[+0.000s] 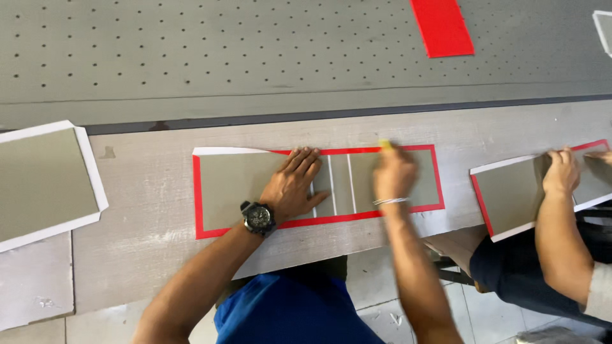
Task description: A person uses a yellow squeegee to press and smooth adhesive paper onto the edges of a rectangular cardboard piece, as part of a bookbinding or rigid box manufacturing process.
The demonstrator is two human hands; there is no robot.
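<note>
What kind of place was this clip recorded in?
Probably a bookbinding or box-making workshop. The left hand presses grey boards onto a red cover sheet on a worn grey workbench, the right hand rubs it down, a co-worker's hand does likewise alongside, and a perforated panel lies behind.

A red strip (442, 27) lies flat on the grey perforated board (191, 51) at the far side, and a white-edged sheet corner (604, 28) shows at that board's top right. On the pale wooden bench (146, 197), a grey card on white paper (44, 181) sits at the left edge, well apart from the middle. At the right, a co-worker's hand (561, 172) presses on another grey card with red and white edging (519, 194), their forearm (564, 245) reaching over dark clothing, with tiled floor (484, 318) below.
</note>
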